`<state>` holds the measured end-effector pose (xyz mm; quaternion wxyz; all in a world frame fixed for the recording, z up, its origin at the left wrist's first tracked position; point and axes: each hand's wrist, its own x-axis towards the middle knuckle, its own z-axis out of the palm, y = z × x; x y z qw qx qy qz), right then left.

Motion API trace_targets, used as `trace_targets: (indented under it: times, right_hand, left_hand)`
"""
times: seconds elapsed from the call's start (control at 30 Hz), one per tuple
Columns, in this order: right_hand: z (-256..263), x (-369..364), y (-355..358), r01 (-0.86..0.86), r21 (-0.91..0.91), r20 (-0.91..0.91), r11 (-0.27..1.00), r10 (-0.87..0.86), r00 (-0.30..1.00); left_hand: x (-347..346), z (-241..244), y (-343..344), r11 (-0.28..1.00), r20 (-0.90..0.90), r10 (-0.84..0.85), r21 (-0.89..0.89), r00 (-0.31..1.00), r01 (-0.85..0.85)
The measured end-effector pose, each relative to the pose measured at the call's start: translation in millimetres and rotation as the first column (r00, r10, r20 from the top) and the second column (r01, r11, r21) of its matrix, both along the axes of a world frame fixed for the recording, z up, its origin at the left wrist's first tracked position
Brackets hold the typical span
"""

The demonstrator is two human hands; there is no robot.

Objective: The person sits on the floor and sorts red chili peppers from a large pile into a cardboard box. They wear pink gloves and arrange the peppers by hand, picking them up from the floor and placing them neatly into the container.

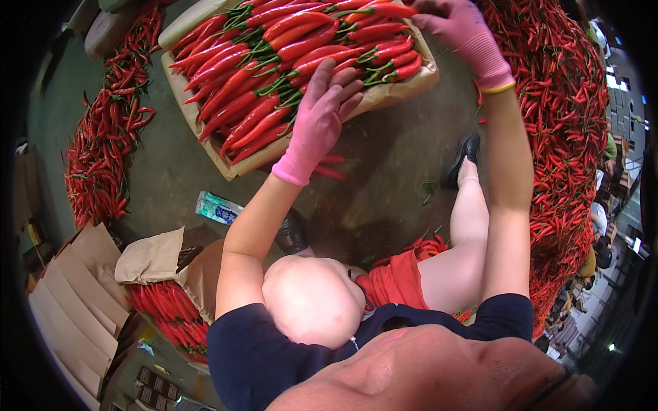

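A paper-lined box [226,172] in front of me is filled with rows of red chili peppers [252,123] with green stems. My left hand [324,113], in a pink glove, lies over the near edge of these peppers, palm down with its fingers slightly apart; whether it grips one cannot be told. At the box's far right corner is my right hand [457,25], also gloved in pink. Its fingertips are at the tip end of a red chili pepper [388,9] lying above the others, and seem to pinch it.
A long heap of loose chilies [560,128] runs along the right, a narrower heap [103,149] along the left. Flat brown paper sheets [77,308] and another paper-lined box of chilies [149,267] are at lower left. A teal packet [217,207] lies on the floor. People sit far right.
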<state>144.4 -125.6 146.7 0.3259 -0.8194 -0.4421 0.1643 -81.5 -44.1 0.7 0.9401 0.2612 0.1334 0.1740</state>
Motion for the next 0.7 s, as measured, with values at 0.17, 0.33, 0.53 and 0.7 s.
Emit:
trace_targets:
  times: [0.17,0.33,0.53,0.7]
  right_hand:
    - [-66.5,-32.7,45.7,-0.178,-0.112,0.354,0.978,0.207,0.912]
    - [-86.4,-32.6,60.7,-0.201,-0.247,0.224,0.948,0.258,0.94]
    - [-81.6,56.8,71.9,-0.023,0.07,0.561,0.997,-0.02,0.828]
    - [-93.1,90.8,89.9,0.101,-0.343,0.399,0.934,0.047,0.916]
  left_hand:
    - [4.8,-4.2,-8.6,0.999,0.069,0.004,0.034,0.998,-0.006]
    - [-0.5,-2.0,-4.3,1.0,0.092,0.011,-0.009,0.996,-0.01]
    - [0.5,-0.4,-2.5,0.999,0.085,-0.044,0.034,0.995,0.041]
    - [-0.6,-4.8,-0.2,0.998,0.118,-0.065,0.014,0.991,0.064]
